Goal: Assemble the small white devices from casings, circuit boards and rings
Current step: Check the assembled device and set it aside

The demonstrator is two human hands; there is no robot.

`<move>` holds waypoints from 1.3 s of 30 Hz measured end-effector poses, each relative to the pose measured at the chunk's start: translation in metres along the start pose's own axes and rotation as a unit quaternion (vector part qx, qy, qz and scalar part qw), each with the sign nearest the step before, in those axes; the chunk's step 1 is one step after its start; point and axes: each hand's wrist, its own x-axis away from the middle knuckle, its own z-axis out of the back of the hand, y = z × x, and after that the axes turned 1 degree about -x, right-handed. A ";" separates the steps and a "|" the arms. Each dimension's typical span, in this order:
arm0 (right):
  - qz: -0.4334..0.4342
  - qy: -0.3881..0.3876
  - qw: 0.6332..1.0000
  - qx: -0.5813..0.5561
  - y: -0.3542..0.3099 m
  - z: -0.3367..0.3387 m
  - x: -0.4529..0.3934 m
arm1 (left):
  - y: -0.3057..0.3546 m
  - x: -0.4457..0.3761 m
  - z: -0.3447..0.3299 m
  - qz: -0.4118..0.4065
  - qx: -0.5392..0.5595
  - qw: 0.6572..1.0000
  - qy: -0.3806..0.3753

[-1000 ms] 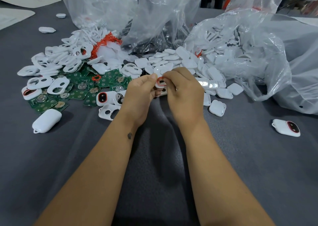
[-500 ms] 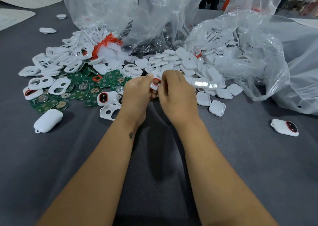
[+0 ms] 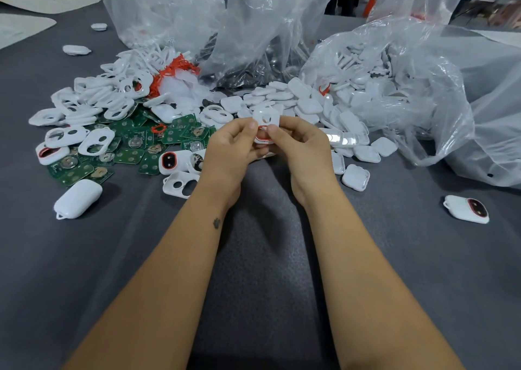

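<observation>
While pinched between both hands, casing [image 3: 266, 120] stands tilted up over the fingertips, long axis running away from the wrists, with a red ring [image 3: 263, 135] at its near end. Far out left of the left hand [image 3: 229, 155]: closed white device [image 3: 77, 199], then green boards [image 3: 141, 146] and open casings [image 3: 95, 141], all nearer this hand than the other. Left thumb and forefinger curled, clamped on the casing's left edge. Right hand [image 3: 301, 149] likewise curled, pinching the right edge beside the ring. Probably seating the ring into the casing's opening; cannot tell if fully in. Next part likely a board, lying left, so a left-hand reach. Just right of the right hand: back covers [image 3: 355, 178]. Farther right: finished device [image 3: 466, 209], well apart, and bags [image 3: 423, 87] beyond.
</observation>
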 end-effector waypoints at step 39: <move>-0.039 -0.227 0.949 -0.217 -0.018 0.007 0.007 | 0.020 0.010 0.006 0.003 0.209 0.959 -0.192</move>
